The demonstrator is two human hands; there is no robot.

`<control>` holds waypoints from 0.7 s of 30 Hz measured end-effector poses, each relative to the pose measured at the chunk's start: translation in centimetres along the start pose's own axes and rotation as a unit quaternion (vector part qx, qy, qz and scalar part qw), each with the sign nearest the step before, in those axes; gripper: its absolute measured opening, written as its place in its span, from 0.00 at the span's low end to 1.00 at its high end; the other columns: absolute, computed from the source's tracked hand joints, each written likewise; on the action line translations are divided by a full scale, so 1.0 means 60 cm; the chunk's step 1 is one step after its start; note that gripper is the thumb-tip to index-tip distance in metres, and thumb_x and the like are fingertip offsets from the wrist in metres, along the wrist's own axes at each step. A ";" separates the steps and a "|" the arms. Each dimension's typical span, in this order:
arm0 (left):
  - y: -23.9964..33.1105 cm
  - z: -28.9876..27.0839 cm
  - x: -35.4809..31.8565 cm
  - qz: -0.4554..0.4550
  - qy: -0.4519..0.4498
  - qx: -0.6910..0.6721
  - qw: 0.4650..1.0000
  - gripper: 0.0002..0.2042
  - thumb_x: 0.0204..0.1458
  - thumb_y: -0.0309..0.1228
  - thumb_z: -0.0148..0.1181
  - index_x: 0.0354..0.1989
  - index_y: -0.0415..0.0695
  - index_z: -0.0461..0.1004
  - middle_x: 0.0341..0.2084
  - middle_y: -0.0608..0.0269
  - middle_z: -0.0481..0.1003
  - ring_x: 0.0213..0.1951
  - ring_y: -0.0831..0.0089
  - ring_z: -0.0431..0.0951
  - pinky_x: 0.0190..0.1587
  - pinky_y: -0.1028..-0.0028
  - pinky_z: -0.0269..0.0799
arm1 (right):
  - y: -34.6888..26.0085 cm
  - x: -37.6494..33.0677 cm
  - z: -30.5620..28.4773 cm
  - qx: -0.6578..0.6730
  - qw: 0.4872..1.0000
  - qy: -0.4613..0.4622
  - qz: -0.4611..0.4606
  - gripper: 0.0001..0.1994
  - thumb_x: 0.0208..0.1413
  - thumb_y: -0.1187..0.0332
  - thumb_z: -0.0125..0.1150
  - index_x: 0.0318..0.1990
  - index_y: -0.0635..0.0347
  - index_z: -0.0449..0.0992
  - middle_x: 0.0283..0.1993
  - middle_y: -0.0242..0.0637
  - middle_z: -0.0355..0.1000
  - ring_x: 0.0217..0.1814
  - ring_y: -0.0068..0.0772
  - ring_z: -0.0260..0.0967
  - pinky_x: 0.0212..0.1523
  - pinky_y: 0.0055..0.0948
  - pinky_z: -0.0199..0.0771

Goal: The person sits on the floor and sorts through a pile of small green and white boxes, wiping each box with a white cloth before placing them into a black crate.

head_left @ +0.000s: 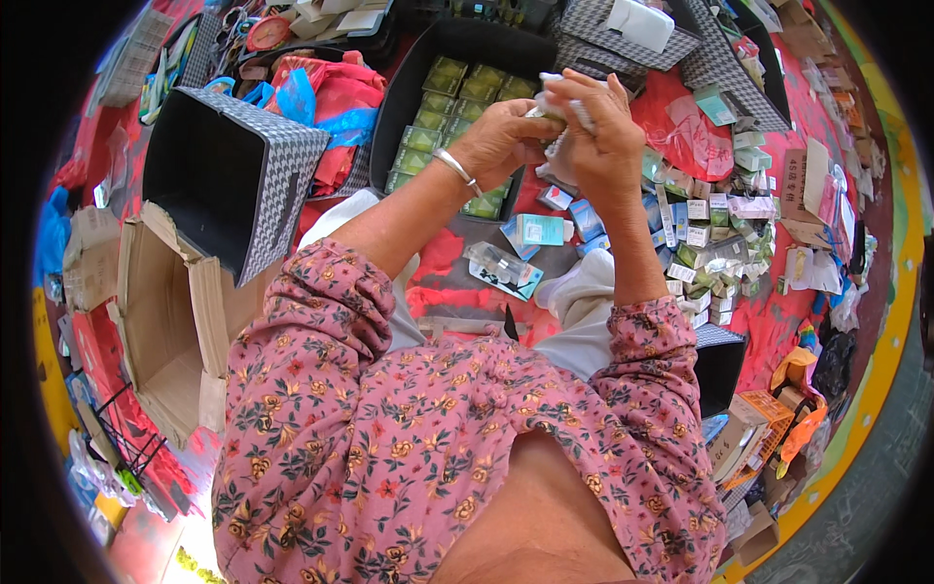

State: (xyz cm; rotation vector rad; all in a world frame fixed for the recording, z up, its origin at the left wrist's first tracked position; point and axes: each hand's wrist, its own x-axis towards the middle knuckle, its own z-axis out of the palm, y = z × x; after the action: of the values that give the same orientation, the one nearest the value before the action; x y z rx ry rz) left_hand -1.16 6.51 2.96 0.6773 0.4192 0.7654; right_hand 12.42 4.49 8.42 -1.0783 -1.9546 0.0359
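Observation:
Over the right edge of a black bin (391,102), my two hands are raised close together. My left hand (496,141), with a silver bangle at the wrist, pinches a small pale-green item, perhaps a little box, mostly covered by fingers. My right hand (611,131) grips a crumpled white cloth (561,164) pressed against that item. Rows of green boxes (421,139) fill the bin beneath. Just below my hands lie a white-and-teal box (545,230) and a clear-windowed package (502,269), between my knees.
An open houndstooth bin (282,185) lies tipped at left, beside an open cardboard box (156,331). Many small boxes (715,219) are heaped on the red floor covering at right. Red and blue bags (336,107) sit at upper left. An orange basket (773,428) stands lower right.

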 end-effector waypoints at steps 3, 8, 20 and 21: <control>0.012 -0.002 0.001 -0.029 -0.006 -0.106 0.994 0.17 0.49 0.30 0.53 0.47 0.39 0.63 0.42 0.60 0.69 0.44 0.72 0.71 0.48 0.67 0.68 | -0.010 0.025 -0.050 0.327 0.899 0.156 0.245 0.07 0.53 0.71 0.50 0.36 0.63 0.72 0.30 0.37 0.72 0.33 0.29 0.70 0.41 0.29 0.69; 0.015 0.018 0.000 -0.008 -0.123 -0.177 0.976 0.23 0.48 0.29 0.55 0.54 0.43 0.57 0.50 0.57 0.62 0.54 0.62 0.62 0.55 0.54 0.58 | 0.058 0.020 -0.127 0.471 0.755 0.201 0.410 0.15 0.56 0.59 0.48 0.35 0.64 0.71 0.22 0.32 0.67 0.22 0.21 0.64 0.22 0.20 0.66; 0.038 0.019 0.005 0.037 -0.093 0.001 0.995 0.32 0.49 0.39 0.54 0.60 0.50 0.46 0.52 0.62 0.60 0.53 0.71 0.61 0.53 0.60 0.57 | -0.001 0.018 -0.056 0.049 0.966 -0.003 0.252 0.24 0.32 0.60 0.67 0.36 0.66 0.69 0.34 0.42 0.67 0.35 0.37 0.68 0.35 0.31 0.68; 0.037 0.007 0.005 0.032 -0.092 -0.014 0.995 0.33 0.50 0.41 0.53 0.61 0.51 0.43 0.53 0.62 0.60 0.53 0.71 0.61 0.53 0.60 0.58 | -0.010 0.019 -0.053 0.046 0.967 0.010 0.249 0.24 0.31 0.61 0.67 0.35 0.66 0.68 0.34 0.42 0.67 0.35 0.38 0.68 0.34 0.31 0.68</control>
State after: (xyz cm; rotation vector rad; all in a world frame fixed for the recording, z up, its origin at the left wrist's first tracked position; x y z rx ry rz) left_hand -1.80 7.76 4.74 0.7307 0.2191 0.7607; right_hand 13.99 3.79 11.37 -1.4723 -1.6021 0.3835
